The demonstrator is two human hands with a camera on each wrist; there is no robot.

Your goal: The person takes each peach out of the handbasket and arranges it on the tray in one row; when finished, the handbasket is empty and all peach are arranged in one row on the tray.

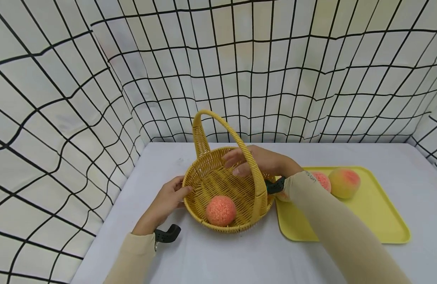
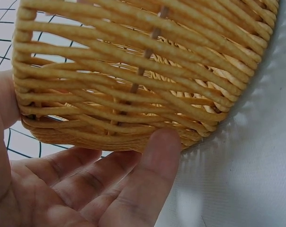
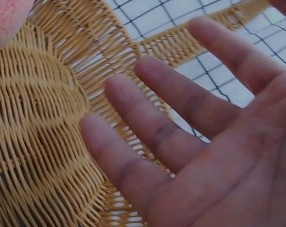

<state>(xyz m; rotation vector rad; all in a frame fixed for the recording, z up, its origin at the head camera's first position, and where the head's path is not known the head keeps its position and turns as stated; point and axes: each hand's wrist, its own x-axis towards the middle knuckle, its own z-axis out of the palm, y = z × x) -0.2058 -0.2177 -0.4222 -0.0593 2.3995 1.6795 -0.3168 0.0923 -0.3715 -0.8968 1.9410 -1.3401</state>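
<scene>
A yellow woven basket (image 1: 211,173) with a tall arched handle stands on the table, tilted toward me. My left hand (image 1: 167,200) grips its left side, thumb over the rim and fingers (image 2: 157,175) against the outer wall. Inside, near the front rim, lies a round pinkish-red fruit (image 1: 221,211) with rough, speckled skin. My right hand (image 1: 262,159) reaches beneath the handle over the basket's back right part. In the right wrist view its fingers (image 3: 166,137) are spread and nearly straight, holding nothing.
Right of the basket lies a yellow tray (image 1: 374,221). On it are a yellow-and-red peach (image 1: 345,182), a speckled pink fruit (image 1: 322,180) and another fruit (image 1: 283,196), partly hidden by my right forearm. White cloth walls with black grid lines (image 1: 252,73) rise behind and beside the table.
</scene>
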